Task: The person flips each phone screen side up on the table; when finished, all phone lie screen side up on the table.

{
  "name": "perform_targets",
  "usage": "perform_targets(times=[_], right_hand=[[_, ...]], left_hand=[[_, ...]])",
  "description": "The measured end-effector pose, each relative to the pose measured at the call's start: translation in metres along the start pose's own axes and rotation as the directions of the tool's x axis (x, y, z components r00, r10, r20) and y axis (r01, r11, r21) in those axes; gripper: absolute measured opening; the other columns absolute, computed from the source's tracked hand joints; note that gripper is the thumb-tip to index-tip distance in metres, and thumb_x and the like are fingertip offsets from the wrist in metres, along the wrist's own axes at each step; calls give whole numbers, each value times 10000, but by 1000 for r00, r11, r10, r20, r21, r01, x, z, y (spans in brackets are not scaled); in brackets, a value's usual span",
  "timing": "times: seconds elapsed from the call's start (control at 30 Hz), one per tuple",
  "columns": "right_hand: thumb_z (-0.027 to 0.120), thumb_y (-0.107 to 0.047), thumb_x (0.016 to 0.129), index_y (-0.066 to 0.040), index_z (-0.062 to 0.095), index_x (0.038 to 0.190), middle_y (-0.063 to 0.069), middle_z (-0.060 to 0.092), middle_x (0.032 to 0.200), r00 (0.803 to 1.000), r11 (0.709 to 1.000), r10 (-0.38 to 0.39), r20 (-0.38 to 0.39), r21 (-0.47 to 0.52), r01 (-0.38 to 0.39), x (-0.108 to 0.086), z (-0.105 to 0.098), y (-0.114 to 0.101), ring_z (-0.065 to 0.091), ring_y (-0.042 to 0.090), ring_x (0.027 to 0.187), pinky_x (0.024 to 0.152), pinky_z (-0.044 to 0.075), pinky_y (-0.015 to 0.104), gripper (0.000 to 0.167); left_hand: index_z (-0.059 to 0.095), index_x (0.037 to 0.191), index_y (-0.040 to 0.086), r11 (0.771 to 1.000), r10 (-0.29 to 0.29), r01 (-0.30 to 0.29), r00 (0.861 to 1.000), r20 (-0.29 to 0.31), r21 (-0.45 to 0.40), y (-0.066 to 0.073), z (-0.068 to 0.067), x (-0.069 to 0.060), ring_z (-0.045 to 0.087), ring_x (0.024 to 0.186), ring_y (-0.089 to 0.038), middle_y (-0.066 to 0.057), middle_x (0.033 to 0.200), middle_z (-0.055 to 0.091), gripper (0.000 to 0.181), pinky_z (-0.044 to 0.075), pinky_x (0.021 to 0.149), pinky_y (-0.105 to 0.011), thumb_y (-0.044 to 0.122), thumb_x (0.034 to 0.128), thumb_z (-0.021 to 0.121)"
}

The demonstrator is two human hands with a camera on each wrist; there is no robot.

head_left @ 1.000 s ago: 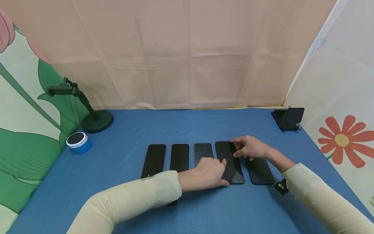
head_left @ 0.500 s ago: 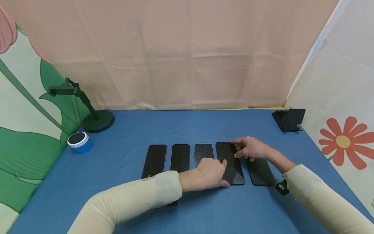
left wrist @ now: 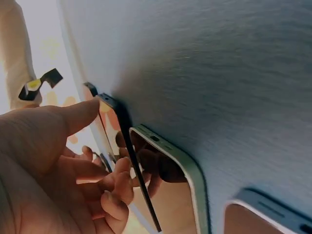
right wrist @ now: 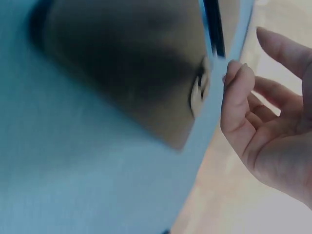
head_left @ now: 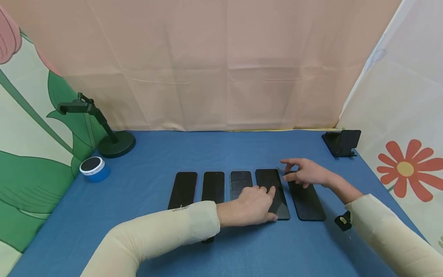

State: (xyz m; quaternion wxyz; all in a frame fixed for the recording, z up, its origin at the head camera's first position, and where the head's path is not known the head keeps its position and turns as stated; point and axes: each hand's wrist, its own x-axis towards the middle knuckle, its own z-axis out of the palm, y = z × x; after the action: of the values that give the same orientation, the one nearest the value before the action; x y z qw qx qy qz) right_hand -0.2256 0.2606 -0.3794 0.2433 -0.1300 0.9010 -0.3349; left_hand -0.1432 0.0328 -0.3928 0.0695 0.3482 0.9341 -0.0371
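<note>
Black-screened smartphones lie face up in a row. My left hand (head_left: 250,206) reaches over the second phone from the right (head_left: 283,202), its thumb at that phone's near end. In the left wrist view the thumb meets a corner of this thin black phone (left wrist: 129,146), and the other fingers bend loosely above the screen. Over the far end of the rightmost phone (head_left: 310,206) is my right hand (head_left: 307,172), with loosely spread fingers. In the right wrist view nothing is between those fingers, and a large dark phone (right wrist: 131,73) lies below. The left forearm partly covers the middle phone (head_left: 240,179).
Two more phones, one farthest left (head_left: 183,188) and one beside it (head_left: 213,186), extend the row. A black stand with a round base (head_left: 116,144) and a blue-and-white tub (head_left: 95,170) are at left. A small black phone holder (head_left: 342,143) stands back right on the blue cloth (head_left: 221,150).
My right hand has let go of the second phone from the right and moved right, over the rightmost one. My left hand has shifted slightly right. The phones stay in place.
</note>
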Motion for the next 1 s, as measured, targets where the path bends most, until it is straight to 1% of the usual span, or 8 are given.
perform_targets(times=[0.07,0.17,0.27,0.33,0.43,0.57,0.73,1.0], right_hand=[[694,-292,947,-81,352,1555,179,524,1309,1000,1000,-2,-7,-2,2,-4,-8,4,560,228,741,545,510,344,728],[696,-315,946,-89,321,1570,204,473,1399,1000,1000,12,-8,-11,-12,-8,-19,10,578,259,794,568,527,363,762],[687,-308,953,-88,297,1578,226,434,1442,1000,1000,27,-2,-13,-27,-10,-25,16,560,252,747,562,520,381,769],[679,-299,959,-82,287,1580,236,416,1460,999,999,42,-5,-13,-42,-10,-28,22,550,239,727,552,507,383,766],[660,-291,972,-79,270,1585,236,412,1456,997,997,71,-4,-11,-71,-12,-30,33,534,212,705,542,486,379,757],[655,-299,972,-64,268,1581,225,422,1435,995,995,96,10,-3,-96,-15,-31,44,547,219,760,563,498,367,759],[656,-323,968,-55,275,1574,223,432,1431,995,995,101,21,-6,-101,-17,-30,47,553,218,805,583,512,355,765],[663,-322,964,-30,265,1569,238,442,1403,994,994,106,19,-22,-105,-18,-29,46,551,209,782,545,485,343,781]], left_hand=[[407,1546,181,999,34,-34,999,-27,-28,3,-1,3,627,1171,-172,-9,1361,628,790,569,787,-296,641,927,582],[382,1559,196,991,106,-109,993,-51,-76,9,-1,10,611,1165,-149,5,1361,614,754,550,830,-269,610,954,562],[379,1559,195,979,169,-175,983,-65,-99,14,0,18,614,1121,-124,21,1323,620,728,528,831,-236,587,971,551],[387,1556,195,976,181,-188,981,-67,-106,19,0,23,623,1099,-116,25,1302,630,720,526,810,-228,584,972,551],[399,1550,204,981,158,-162,986,-49,-109,27,1,30,629,1130,-117,31,1328,625,725,541,830,-250,605,964,547],[401,1547,228,991,91,-92,996,-9,-102,37,3,38,627,1173,-130,52,1378,603,766,549,886,-297,666,934,539],[399,1546,238,999,29,-29,1000,9,-29,45,5,47,655,1100,-133,74,1361,613,839,561,793,-288,751,891,511],[431,1528,232,1000,9,-9,1000,26,19,48,7,55,671,998,-117,78,1302,645,864,547,699,-273,794,873,476]])
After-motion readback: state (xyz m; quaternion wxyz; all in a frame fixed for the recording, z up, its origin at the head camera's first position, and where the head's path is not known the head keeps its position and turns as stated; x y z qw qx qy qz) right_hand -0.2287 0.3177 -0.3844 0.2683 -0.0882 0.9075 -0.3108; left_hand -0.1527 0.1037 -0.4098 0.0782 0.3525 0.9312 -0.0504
